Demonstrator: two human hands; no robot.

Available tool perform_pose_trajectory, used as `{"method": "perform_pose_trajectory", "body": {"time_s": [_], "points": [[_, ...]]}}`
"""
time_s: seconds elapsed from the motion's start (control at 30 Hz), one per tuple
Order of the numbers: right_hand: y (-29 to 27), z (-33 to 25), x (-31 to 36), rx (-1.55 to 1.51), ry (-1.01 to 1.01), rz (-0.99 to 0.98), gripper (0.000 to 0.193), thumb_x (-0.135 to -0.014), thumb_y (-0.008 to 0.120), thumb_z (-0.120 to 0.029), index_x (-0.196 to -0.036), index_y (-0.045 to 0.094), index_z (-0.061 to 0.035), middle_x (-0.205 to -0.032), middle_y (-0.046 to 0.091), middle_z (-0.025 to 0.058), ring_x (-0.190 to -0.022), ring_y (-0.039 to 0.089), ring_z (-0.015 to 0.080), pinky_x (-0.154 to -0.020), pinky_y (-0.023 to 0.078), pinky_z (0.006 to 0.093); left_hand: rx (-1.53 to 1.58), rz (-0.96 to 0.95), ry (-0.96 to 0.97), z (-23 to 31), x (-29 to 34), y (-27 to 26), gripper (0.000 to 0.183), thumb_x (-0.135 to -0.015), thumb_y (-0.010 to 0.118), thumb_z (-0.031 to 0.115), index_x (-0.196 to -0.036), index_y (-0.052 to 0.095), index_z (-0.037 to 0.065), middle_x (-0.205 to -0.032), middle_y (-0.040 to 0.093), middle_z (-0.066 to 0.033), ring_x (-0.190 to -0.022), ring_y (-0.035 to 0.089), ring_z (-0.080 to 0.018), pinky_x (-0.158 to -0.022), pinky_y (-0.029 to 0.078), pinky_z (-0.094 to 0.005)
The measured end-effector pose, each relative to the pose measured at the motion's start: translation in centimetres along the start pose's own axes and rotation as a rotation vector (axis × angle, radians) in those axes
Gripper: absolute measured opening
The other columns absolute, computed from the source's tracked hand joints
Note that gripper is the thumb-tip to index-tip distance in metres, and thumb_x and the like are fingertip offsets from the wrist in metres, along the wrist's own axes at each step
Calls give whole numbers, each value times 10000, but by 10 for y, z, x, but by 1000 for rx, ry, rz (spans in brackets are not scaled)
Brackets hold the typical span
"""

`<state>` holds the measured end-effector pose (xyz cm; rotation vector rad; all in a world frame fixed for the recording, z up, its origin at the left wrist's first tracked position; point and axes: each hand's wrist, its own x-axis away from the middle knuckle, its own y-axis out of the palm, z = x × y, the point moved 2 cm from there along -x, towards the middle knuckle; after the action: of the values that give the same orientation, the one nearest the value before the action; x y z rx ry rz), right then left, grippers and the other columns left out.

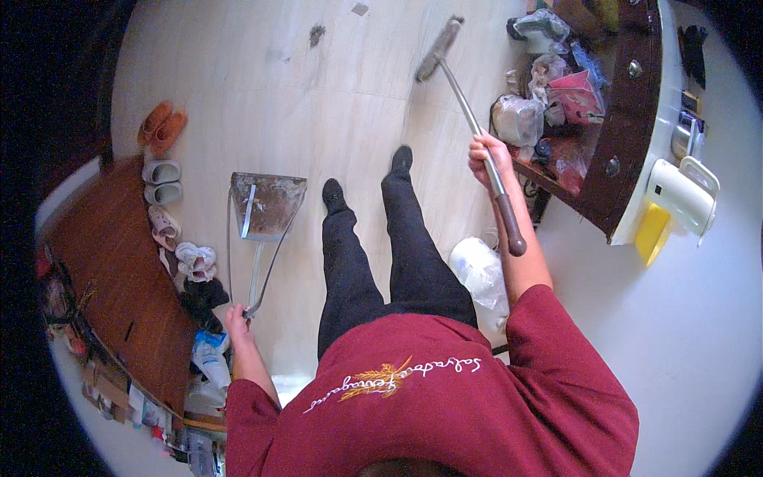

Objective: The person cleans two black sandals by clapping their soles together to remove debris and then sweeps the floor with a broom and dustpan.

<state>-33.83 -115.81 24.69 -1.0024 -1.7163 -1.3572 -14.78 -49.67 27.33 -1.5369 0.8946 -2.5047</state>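
Head view: my right hand (483,156) is clenched around the broom (474,119) handle; its head rests on the floor (318,95), beyond my feet. My left hand (237,321) is wrapped around the dustpan (266,205) handle; the pan sits left of my feet, beside 4 pairs of shoes (162,171).

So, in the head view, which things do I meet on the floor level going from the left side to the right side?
Pairs of slippers → dustpan held by the left hand → the person's legs → broom held by the right hand → dark wooden cabinet → cream kettle.
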Motion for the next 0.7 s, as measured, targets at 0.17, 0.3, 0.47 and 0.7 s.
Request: {"method": "perform_pose_trajectory", "body": {"time_s": [0.17, 0.3, 0.47, 0.7], "points": [[-66, -79, -2, 100, 143, 331, 236, -784, 452, -181, -561, 376, -156, -462, 422, -51, -343, 397, 72, -311, 265, 205, -69, 41, -91, 11, 24, 24, 108, -681, 563, 203, -701, 481, 136, -688, 548, 8, -625, 486, -93, -550, 357, -253], [-114, -154, -41, 202, 245, 385, 211, -740, 467, -186, -550, 392, -136, -472, 441, -16, -355, 407, 112, -294, 275, 240, 131, 102, -136, 16, 64, 66, 86, -674, 546, 186, -687, 483, 128, -711, 551, 6, -683, 496, -101, -612, 346, -287], [-107, -201, -127, 403, 10, 296, 207, -708, 452, -146, -509, 397, -132, -434, 349, 1, -329, 331, 161, -295, 224, 283, 214, 163, -237, 12, 98, 110, 114, -639, 563, 181, -703, 504, 107, -738, 525, -23, -748, 489, -135, -685, 369, -347], [38, -164, -122, 509, -111, 393, 31, -679, 510, -22, -675, 485, -4, -542, 459, 88, -437, 462, 192, -373, 367, 320, 266, 282, -312, 43, 119, 173, 202, -640, 582, 202, -801, 513, 100, -851, 484, -33, -810, 472, -153, -760, 375, -449]]}}
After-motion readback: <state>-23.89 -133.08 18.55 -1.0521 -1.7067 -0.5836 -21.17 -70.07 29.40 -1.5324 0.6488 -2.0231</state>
